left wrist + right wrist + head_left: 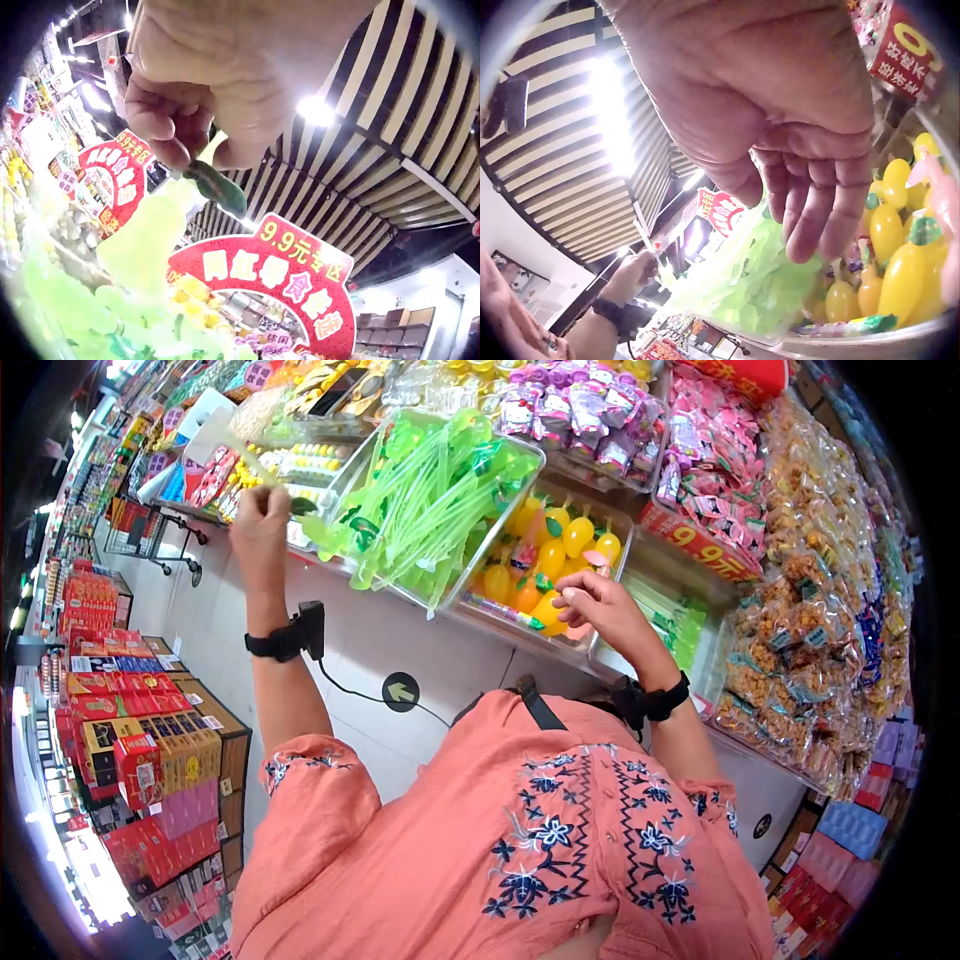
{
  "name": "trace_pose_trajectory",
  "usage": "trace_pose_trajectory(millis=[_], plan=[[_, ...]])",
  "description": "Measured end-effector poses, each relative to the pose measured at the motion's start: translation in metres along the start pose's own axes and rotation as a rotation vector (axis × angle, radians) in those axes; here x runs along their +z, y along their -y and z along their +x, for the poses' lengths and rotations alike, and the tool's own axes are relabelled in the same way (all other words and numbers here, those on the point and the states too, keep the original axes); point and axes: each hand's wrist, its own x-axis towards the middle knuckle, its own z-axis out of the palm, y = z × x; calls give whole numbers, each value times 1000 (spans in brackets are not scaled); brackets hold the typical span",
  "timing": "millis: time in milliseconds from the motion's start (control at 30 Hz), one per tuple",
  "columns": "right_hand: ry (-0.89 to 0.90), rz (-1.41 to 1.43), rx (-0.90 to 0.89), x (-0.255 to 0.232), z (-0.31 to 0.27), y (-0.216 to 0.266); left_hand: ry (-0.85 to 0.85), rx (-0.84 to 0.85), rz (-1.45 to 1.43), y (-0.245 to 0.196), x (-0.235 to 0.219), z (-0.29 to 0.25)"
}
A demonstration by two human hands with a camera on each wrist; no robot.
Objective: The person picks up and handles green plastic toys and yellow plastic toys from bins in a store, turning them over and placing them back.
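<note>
My left hand (260, 530) is raised at the left end of a bin, pinching a pale green stick-like piece (250, 458) whose upper part looks blurred. A dark green leaf-shaped part (219, 189) pokes out below the fingertips in the left wrist view. Similar long light green plastic sticks (425, 490) fill the clear bin beside this hand. The right hand (598, 605) hovers over the front of a bin of yellow mango-shaped pieces (552, 557). Its fingers bend loosely with nothing between them in the right wrist view.
A wrapped tube (505, 613) lies along the mango bin's front. Purple packets (580, 410), pink packets (710, 470) and bagged brown snacks (810, 600) fill the display around. Behind on the left stand stacked boxes (150, 760) and a cart (135, 530). A cable (350, 688) hangs from the left wrist.
</note>
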Motion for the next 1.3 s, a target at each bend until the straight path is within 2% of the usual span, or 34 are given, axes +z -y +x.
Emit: trace_pose_trajectory(millis=[33, 133, 200, 233, 267, 300, 367, 467, 567, 600, 700, 867, 1000, 1100, 1133, 1233, 1300], plan=[[13, 3, -17, 4, 0, 9, -56, 3, -48, -6, -8, -2], [110, 68, -95, 18, 4, 32, -55, -124, -500, -21, -23, -13], [164, 133, -108, 32, 2, 60, -8, -189, -795, -45, -18, -30], [183, 168, -113, 39, -1, 71, 24, -221, -944, -57, -9, -41], [196, 216, -153, 44, -1, 77, 125, -220, -1059, -68, 0, -53], [202, 264, -192, 49, -2, 82, 185, -340, -1123, -75, 12, -62], [194, 340, -265, 49, -6, 87, 335, -350, -1256, -89, 34, -90], [133, 400, -348, 41, -15, 85, 485, -470, -1309, -115, 64, -122], [22, 417, -337, 20, -27, 76, 606, -537, -1290, -139, 85, -146], [-49, 418, -314, 14, -33, 74, 654, -536, -1270, -145, 91, -150], [-108, 486, -226, -14, -49, 56, 725, -555, -1304, -155, 111, -159], [-226, 685, -226, -43, -77, 22, 884, -570, -1245, -154, 157, -165], [-367, 739, -220, -62, -97, -5, 1140, -617, -1114, -177, 179, -178], [-490, 767, -212, -77, -113, -27, 1470, -439, -738, -191, 187, -184], [-535, 761, -203, -82, -118, -35, 1456, -323, -722, -192, 192, -188], [-648, 729, -158, -95, -134, -53, 996, 638, -406, -210, 218, -194], [-683, 725, -135, -105, -143, -65, 977, 836, -295, -225, 237, -197]])
